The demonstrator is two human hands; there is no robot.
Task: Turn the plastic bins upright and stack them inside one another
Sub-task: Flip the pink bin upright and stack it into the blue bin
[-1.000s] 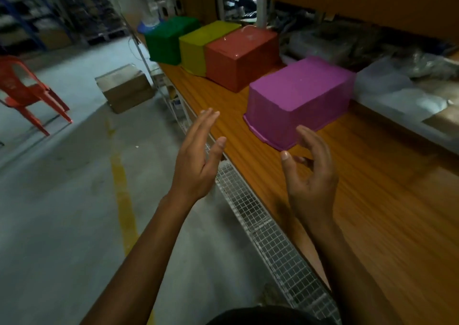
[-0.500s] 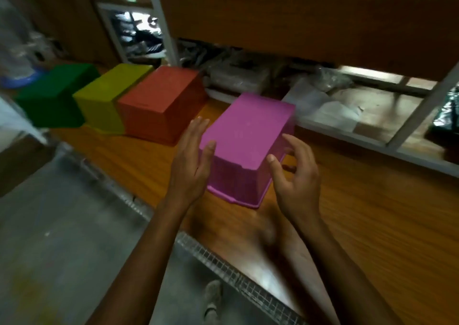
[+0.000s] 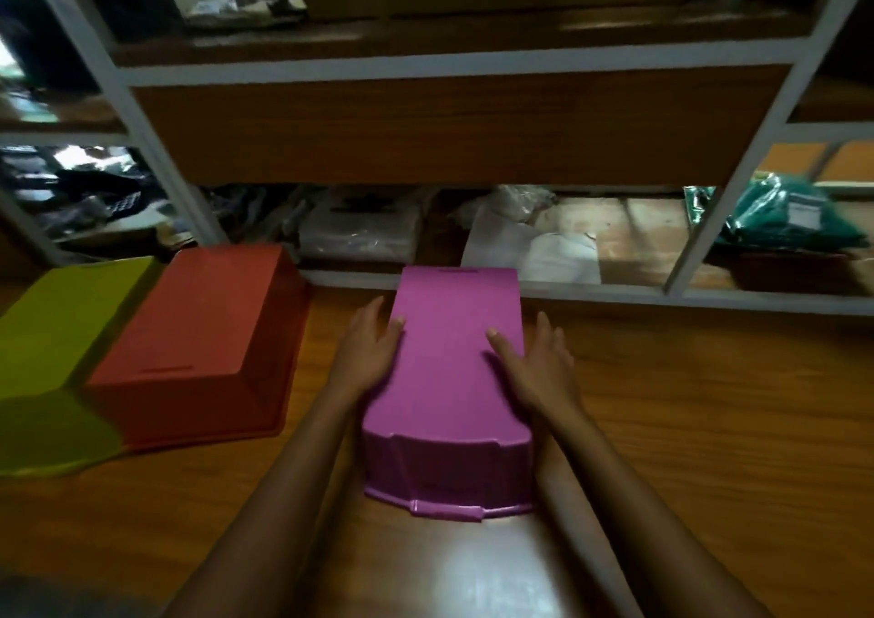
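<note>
Purple bin (image 3: 454,371) upside-down between both hands; thumbs on top.

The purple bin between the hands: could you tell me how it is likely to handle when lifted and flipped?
The purple bin looks like thin moulded plastic, so probably light and fairly stiff. Its smooth sloped sides might slip under the left hand and right hand.

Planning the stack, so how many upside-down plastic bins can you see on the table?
3: the purple bin between both hands, the red bin to its left, the yellow bin at the left edge. More may sit out of frame.
</note>
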